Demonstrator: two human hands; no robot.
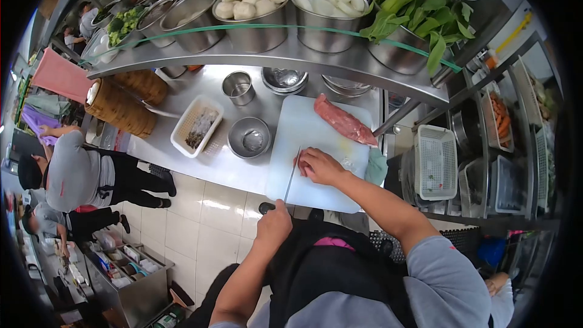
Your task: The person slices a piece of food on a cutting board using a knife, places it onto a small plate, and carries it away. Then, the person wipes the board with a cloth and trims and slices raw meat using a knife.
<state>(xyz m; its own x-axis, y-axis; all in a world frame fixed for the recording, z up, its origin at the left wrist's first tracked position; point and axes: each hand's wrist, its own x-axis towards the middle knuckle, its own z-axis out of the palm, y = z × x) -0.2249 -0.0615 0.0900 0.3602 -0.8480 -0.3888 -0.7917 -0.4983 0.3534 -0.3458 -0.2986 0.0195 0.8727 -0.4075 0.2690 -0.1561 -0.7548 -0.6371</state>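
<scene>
My left hand is closed around the handle of a knife. The knife's long thin blade points away from me over the white cutting board. My right hand is on the board beside the blade tip, its fingers curled over a small reddish piece, mostly hidden under them. A large piece of raw red meat lies across the far right part of the board, apart from both hands. Small pale scraps lie right of my right hand.
Left of the board are a metal bowl, a white basket and bamboo steamers. A metal shelf with food-filled pots overhangs the far side. A green cloth touches the board. People stand at left.
</scene>
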